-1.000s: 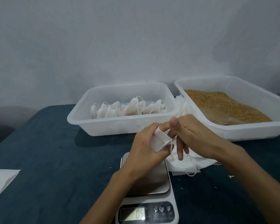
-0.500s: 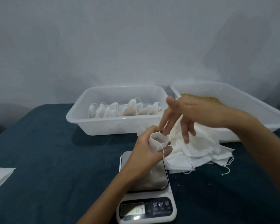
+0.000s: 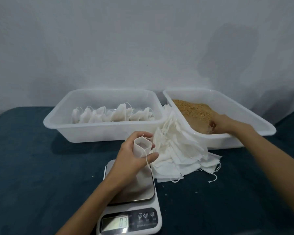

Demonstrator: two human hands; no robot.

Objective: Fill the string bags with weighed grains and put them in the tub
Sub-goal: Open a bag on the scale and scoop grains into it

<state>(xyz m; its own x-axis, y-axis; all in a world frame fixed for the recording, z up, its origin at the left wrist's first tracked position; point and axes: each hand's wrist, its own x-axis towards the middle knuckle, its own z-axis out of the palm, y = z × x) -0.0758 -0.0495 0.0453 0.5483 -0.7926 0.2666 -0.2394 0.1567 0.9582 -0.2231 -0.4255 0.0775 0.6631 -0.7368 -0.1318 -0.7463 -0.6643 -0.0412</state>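
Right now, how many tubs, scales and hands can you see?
Tubs: 2, the left tub holding filled bags and the right tub holding grain
Scales: 1, the scale
Hands: 2, the left hand holding an open bag and the right hand in the grain
Total: 5

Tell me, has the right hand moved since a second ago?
Yes. The right hand left the small white string bag and moved right, into the white plastic tub of brown grain.

Scoop [image 3: 210,127] perhaps under right hand [image 3: 222,123]
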